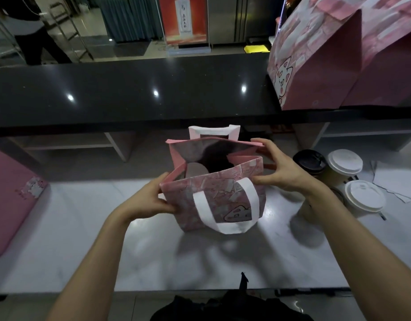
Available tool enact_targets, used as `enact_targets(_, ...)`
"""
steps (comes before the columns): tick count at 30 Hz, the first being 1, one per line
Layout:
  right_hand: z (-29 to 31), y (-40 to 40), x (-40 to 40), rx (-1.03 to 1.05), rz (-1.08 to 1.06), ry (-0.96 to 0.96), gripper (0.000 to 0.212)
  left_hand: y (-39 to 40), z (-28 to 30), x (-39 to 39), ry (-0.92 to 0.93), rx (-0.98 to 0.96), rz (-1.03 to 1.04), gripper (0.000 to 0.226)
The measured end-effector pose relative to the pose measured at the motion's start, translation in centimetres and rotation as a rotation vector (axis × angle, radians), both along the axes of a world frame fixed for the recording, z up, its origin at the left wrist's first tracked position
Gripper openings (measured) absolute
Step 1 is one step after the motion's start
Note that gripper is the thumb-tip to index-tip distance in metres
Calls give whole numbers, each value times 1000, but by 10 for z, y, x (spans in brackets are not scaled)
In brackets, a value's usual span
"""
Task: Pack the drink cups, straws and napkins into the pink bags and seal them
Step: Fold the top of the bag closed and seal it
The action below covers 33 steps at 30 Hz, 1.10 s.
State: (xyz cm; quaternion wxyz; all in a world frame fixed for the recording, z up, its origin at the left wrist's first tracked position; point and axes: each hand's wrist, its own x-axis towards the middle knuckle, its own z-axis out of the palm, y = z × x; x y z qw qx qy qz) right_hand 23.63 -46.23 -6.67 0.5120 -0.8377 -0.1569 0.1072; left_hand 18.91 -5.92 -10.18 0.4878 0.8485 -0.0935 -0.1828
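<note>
Two hands are holding a pink bag (213,195) standing upright on the white table (153,258) — the left hand (153,198) is pinching its near left corner, the right hand (280,167) is gripping the right rim, keeping the mouth spread open. Three lidded cups (344,162) are standing just right of the bag, behind the right wrist. Larger pink bags (334,59) are sitting on the black counter (130,93) beyond.

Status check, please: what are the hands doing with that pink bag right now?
Left hand and right hand grip pink bag, spreading its mouth. Lidded cups wait at right, unpacked. Nothing in the way.
</note>
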Motion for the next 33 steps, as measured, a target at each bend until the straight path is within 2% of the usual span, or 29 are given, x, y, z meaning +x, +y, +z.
enact_targets(3, 0, 0, -3, -11, 5, -2, 109, -5, -2, 3, -65, 27, 82, 44)
enact_targets(6, -1, 1, -5, -28, -17, 9, 107, -5, -1, 5, -68, 7, 68, 30)
enact_targets(7, -1, 1, -5, -27, -26, 14, 105, -5, 2, 7, -68, -13, 67, 29)
enact_targets(10, 0, 2, -5, -6, -42, 11, 96, 0, 15, 17, -51, -134, 120, 64)
enact_targets(11, 1, 3, -4, -6, -48, 6, 94, 1, 20, 22, -54, -154, 116, 67)
enact_targets(16, 2, 5, 5, 5, -29, 13, 87, 0, 37, 45, -44, -145, 13, 59)
enact_targets(20, -2, 7, 10, -15, -77, -11, 62, -3, 41, 54, -180, -77, 118, 66)
enact_targets(24, -6, 6, 11, -54, -155, -77, 43, -6, 28, 55, -297, -46, 219, 53)
enact_targets(29, -4, 14, 5, -55, -184, -171, 59, -11, 27, 53, -434, 26, 224, 59)
enact_targets(33, -7, 17, 3, -187, -175, -259, 42, -13, 29, 55, -486, 93, 197, 42)
